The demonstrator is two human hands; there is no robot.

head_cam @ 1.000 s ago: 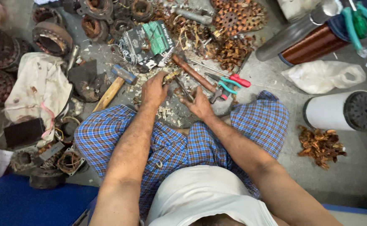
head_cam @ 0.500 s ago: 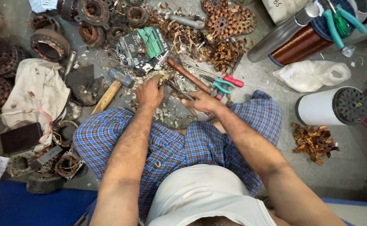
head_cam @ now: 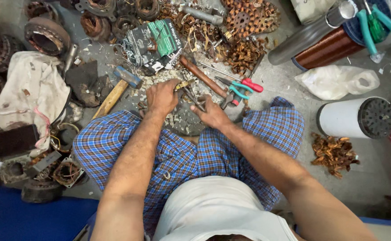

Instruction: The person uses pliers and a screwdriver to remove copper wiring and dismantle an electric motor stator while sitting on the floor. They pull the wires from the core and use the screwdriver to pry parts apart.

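Both my hands working a dark round part on the floor.
My left hand (head_cam: pixel 162 96) clenches a thin metal tool (head_cam: pixel 184 85), its tip hidden; my right hand (head_cam: pixel 211 114), its grip unclear, has slid nearer.

Blue-brown checked cloth (head_cam: pixel 267 129), white cylinder (head_cam: pixel 338 118)

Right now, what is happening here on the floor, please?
A person sits on the floor in checked cloth. The left hand grips a small metal tool, and the right hand presses on a dark round part between the knees. A hammer, pliers and heaps of copper wire scrap lie around them.
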